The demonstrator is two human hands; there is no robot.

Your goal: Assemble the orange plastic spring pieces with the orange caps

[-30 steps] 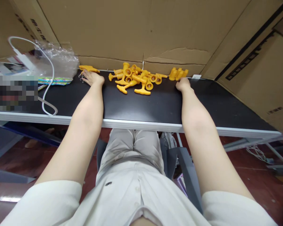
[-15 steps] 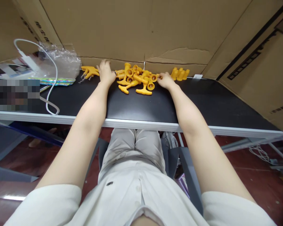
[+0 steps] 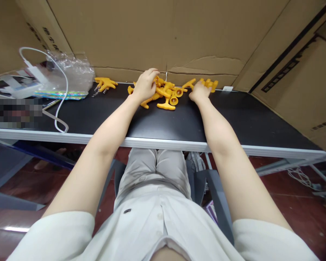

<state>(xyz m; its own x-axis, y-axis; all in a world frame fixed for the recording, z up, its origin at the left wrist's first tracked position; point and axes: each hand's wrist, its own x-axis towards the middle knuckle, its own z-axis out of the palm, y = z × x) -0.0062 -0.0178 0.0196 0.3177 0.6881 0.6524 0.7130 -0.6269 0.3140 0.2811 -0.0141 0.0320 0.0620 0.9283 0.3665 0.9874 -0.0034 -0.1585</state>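
Note:
My left hand (image 3: 147, 85) reaches over a pile of yellow corkscrew parts (image 3: 167, 95). Its fingers and thumb are apart, beside a bell-shaped yellow cap (image 3: 157, 79) lying at the top of the pile. T-shaped handles and open-ended caps lie jumbled there, partly hidden by this hand. Farther right, my right hand (image 3: 200, 92) is closed, and a yellow T-handled corkscrew (image 3: 189, 84) sticks out to its left; the fingers hide the rest of it. Just behind that hand stands a group of yellow pieces (image 3: 214, 86), partly covered.
Several yellow handles with metal spirals (image 3: 106, 83) lie at the left. Beside them are a clear plastic bag (image 3: 77, 72), a white cable (image 3: 66, 83) and a colourful packet (image 3: 73, 95). A cardboard wall (image 3: 119, 36) borders the black table (image 3: 168, 125); a white tag (image 3: 227, 88) lies at the back.
My left hand has moved right, from the pile's left side to above it. The right hand has shifted right to the standing yellow pieces, and the T-handled corkscrew now shows beside it.

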